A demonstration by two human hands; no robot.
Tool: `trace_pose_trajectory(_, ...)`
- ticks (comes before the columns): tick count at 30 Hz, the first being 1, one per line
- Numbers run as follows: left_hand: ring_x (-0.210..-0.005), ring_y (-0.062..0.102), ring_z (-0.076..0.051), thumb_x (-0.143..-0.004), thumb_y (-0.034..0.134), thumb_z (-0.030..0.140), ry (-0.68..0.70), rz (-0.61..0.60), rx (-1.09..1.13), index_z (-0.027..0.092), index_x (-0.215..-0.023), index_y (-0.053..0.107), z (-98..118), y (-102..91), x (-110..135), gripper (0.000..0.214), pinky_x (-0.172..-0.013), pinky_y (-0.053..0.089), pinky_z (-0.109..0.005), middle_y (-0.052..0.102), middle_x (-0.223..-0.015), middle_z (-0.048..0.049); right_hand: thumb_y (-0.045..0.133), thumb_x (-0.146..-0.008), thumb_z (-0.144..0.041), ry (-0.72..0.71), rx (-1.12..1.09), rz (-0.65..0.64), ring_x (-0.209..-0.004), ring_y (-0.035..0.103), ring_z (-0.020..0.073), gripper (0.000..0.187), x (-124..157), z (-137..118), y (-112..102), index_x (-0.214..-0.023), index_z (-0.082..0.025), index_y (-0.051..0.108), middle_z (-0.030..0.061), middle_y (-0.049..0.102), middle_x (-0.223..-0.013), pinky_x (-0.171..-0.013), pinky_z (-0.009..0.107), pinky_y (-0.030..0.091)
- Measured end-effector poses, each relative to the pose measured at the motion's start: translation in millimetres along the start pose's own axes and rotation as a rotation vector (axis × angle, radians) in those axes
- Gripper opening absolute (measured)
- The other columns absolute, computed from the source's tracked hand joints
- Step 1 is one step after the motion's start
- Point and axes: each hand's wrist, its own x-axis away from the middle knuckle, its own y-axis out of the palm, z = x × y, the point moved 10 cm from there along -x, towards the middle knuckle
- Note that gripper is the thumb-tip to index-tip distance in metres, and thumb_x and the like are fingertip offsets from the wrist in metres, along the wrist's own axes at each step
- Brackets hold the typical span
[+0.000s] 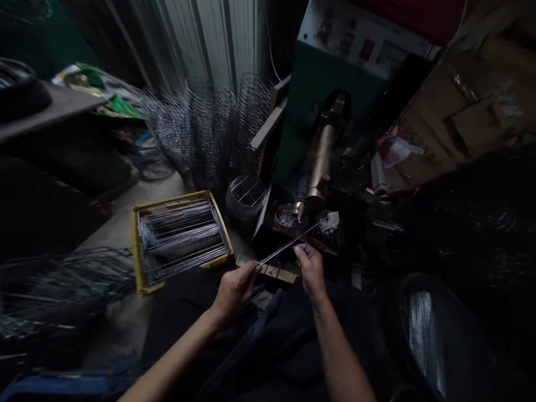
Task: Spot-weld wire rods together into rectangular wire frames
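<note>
My left hand (238,285) pinches the near end of thin metal wire rods (288,244), which slant up and away to the right. Just below the rods is my right hand (310,265), its thumb and fingertips pressed together; whatever it may hold is too small and dark to make out. Beyond both hands, a copper-coloured electrode arm (322,159) of a green machine (301,100) points down, its tip (298,209) close above the rods. A round dish (286,215) of small metal bits sits beside that tip. A crumpled whitish cloth or paper (330,223) lies near the rods' far end.
To the left stands a yellow crate (134,245) filled with bent wire pieces (184,234). Stacks of wire baskets (209,128) rise behind it, with a round wire piece (246,192) nearer. Cardboard boxes (473,111) are at the right; more wire frames (62,296) lie left.
</note>
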Motion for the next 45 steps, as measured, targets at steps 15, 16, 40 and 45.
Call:
trace_pose_trajectory(15,-0.055,0.056,-0.011,-0.097,0.044,0.018,0.009,0.047,-0.001,0.019,-0.094,0.055,-4.3,0.3,-11.4,0.011,-0.056,0.040,-0.021,0.059,-0.070,0.0007,0.071,-0.075,-0.043,0.028,-0.217,0.004,-0.050,0.030,0.0068,0.029,-16.3,4.0,8.1,-0.076,-0.016,0.061,-0.0050,0.042,-0.059,-0.049,0.021,0.025)
trace_pose_trajectory(16,-0.054,0.055,-0.010,-0.098,0.044,0.018,0.007,0.047,0.006,0.019,-0.094,0.055,-4.7,0.2,-12.3,0.012,-0.056,0.040,-0.020,0.058,-0.069,0.0010,0.072,-0.075,-0.042,0.036,-0.229,0.008,-0.050,0.030,0.0066,0.029,-17.3,4.1,8.0,-0.076,-0.016,0.061,-0.0053,0.042,-0.059,-0.049,0.021,0.025)
trace_pose_trajectory(40,-0.052,0.050,-0.007,-0.098,0.044,0.016,0.028,0.075,0.030,0.016,-0.085,0.053,2.4,-5.2,-25.7,0.016,-0.054,0.036,-0.019,0.051,-0.066,0.0028,0.075,-0.076,-0.038,0.040,-0.297,-0.022,-0.051,0.027,0.0060,0.026,-22.3,-23.0,11.7,-0.076,-0.016,0.061,-0.0065,0.040,-0.058,-0.050,0.020,0.026)
trace_pose_trajectory(45,-0.052,0.048,-0.007,-0.099,0.044,0.016,0.023,0.074,0.045,0.016,-0.084,0.052,6.0,-8.4,-27.1,0.017,-0.054,0.036,-0.018,0.049,-0.065,0.0033,0.074,-0.076,-0.038,0.034,-0.292,0.001,-0.051,0.027,0.0064,0.025,-20.5,-26.0,8.3,-0.079,-0.016,0.063,-0.0068,0.040,-0.057,-0.050,0.020,0.026)
